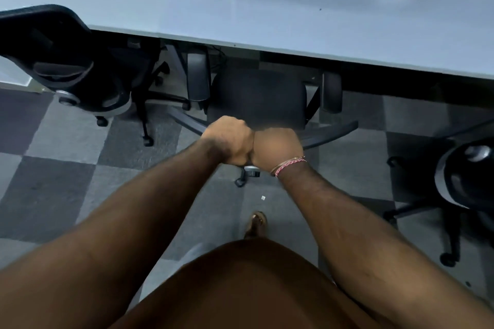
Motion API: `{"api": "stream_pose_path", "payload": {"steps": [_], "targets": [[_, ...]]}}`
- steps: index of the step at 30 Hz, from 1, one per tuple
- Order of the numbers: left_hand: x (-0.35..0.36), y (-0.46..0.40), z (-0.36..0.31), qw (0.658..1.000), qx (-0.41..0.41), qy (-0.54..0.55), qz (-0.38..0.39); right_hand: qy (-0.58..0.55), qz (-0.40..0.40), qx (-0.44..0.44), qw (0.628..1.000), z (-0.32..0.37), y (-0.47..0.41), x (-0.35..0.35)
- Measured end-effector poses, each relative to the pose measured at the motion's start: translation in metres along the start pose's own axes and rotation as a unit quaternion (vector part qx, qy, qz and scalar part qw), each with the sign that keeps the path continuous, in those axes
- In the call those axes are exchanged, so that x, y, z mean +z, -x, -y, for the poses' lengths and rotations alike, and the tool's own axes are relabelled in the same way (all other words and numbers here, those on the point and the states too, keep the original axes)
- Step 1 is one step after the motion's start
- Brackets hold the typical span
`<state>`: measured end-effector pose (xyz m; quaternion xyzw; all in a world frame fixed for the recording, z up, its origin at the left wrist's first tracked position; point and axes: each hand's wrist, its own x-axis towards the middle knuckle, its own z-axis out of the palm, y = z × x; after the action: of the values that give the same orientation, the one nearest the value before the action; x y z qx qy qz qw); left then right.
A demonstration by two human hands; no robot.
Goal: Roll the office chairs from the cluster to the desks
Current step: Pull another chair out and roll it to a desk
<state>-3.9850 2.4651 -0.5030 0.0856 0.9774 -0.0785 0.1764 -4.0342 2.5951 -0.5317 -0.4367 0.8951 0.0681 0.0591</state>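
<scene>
1. Both hands, left hand point(232, 141) and right hand point(276, 149), touch side by side, fingers curled over the backrest top of the middle chair point(258, 99).
2. Beyond the hands, its seat sits partly under the worktop point(294, 21).
3. Further chairs stand at far left point(66, 61) and far right point(465, 184).

Both hands point(252, 145) apparently grip the chair point(260, 96) at the desk point(267, 19).

A desk point(267, 16) is running across the far side. A middle chair point(259, 99) is standing with its seat partly under the desk edge. The left hand point(230, 141) and the right hand point(278, 149) are lying side by side, touching, at its backrest. A second chair point(66, 67) is standing to the left, a third chair point(465, 181) to the right, away from the desk, all on the floor point(66, 168)
</scene>
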Motion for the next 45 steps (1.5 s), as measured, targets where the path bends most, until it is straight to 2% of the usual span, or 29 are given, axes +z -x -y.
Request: {"api": "stream_pose_path", "payload": {"steps": [8,18,22,35,40,45], "targets": [[-0.02,-0.081,0.07,1.0,0.003,-0.003,0.001,0.003,-0.016,-0.023,1.0,-0.046,-0.098,-0.016],[-0.044,-0.168,0.177,0.999,0.034,-0.001,-0.002,0.023,-0.014,-0.01,1.0,-0.078,-0.227,-0.04],[-0.033,-0.173,0.179,0.998,0.053,0.014,-0.016,0.017,-0.01,-0.037,0.999,-0.079,-0.227,-0.038],[-0.03,-0.164,0.17,0.999,0.045,0.017,-0.011,0.015,-0.01,0.017,1.0,-0.072,-0.214,-0.038],[-0.04,-0.161,0.161,0.998,0.023,0.051,-0.01,-0.022,-0.037,0.043,0.998,-0.072,-0.2,-0.039],[-0.055,-0.16,0.139,0.996,0.043,0.045,-0.058,-0.032,-0.075,0.046,0.996,-0.091,-0.17,-0.045]]}}
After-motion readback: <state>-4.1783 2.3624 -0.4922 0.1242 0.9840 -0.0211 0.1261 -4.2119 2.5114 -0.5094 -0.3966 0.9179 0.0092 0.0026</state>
